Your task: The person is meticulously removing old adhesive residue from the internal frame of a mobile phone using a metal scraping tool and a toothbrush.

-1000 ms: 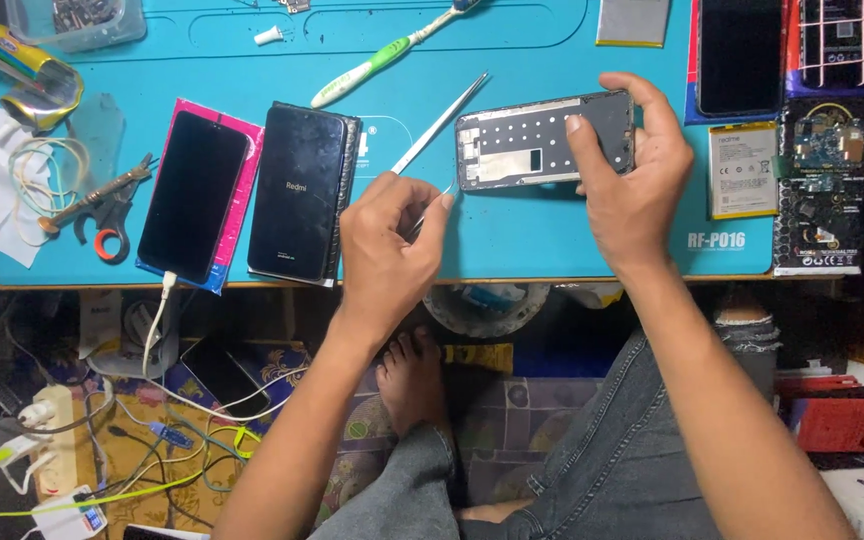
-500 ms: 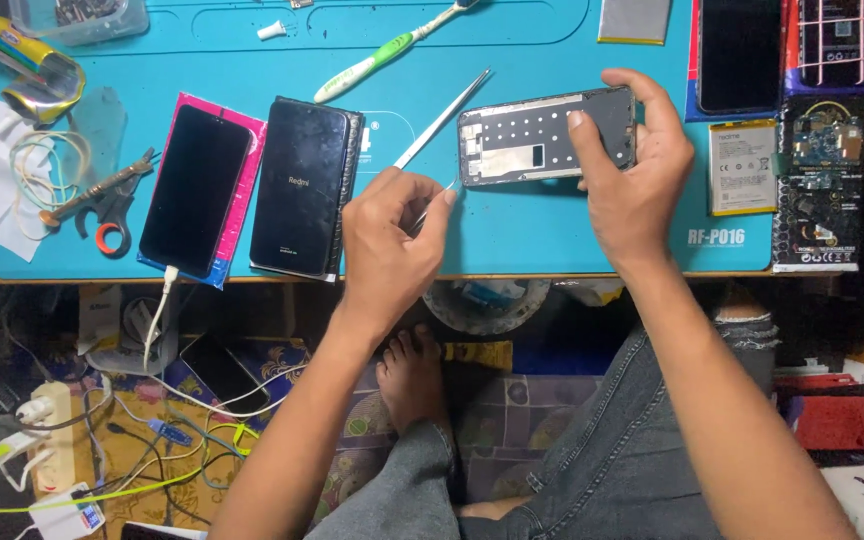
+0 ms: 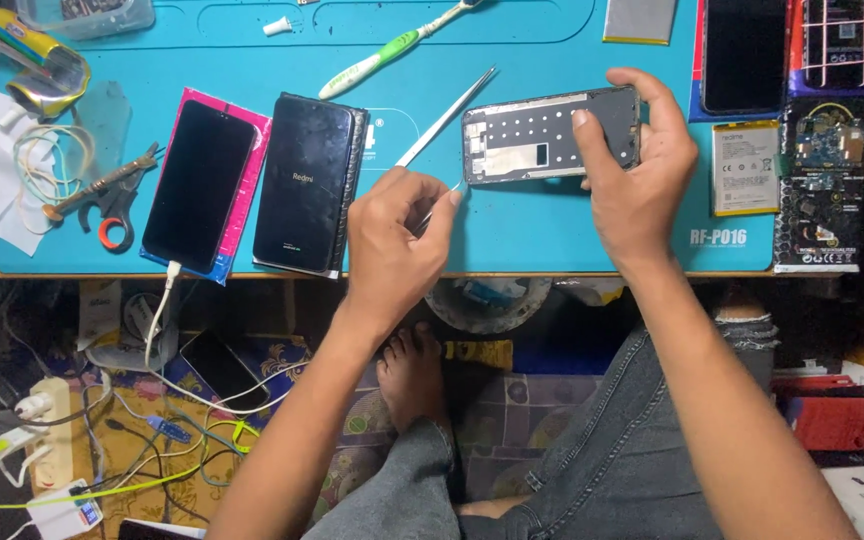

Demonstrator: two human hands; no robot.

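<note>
Gripping the phone frame (image 3: 542, 135) by its right end, the right hand (image 3: 637, 185) has its thumb laid across the face and its fingers curled over the far edge, so the frame sits tilted slightly on the blue work mat (image 3: 552, 230). The left hand (image 3: 392, 240) is closed in a pinch around a thin metal tool, probably tweezers (image 3: 444, 122), whose free end runs up and away past the frame's left corner.

Several things could go wrong from here, as I judge it. The frame is held at one end only, so a push from the tool at the left end could lever it out of the thumb's hold and skid it across the mat. A sharp tip slipping off an edge could scratch the plate or nick the thumb. Small loose parts could roll toward the mat's near edge, just below the frame, and drop to the cluttered floor.

The frame itself is a dark grey, shallow rectangular shell with a pale metal plate inside, dotted with small holes and one small dark cut-out near the middle. Left of it, well apart, lies a dark phone back cover (image 3: 310, 185); farther left, a black phone (image 3: 199, 185) rests on a pink sheet. Right of the frame lies a white battery (image 3: 745, 167).
</note>
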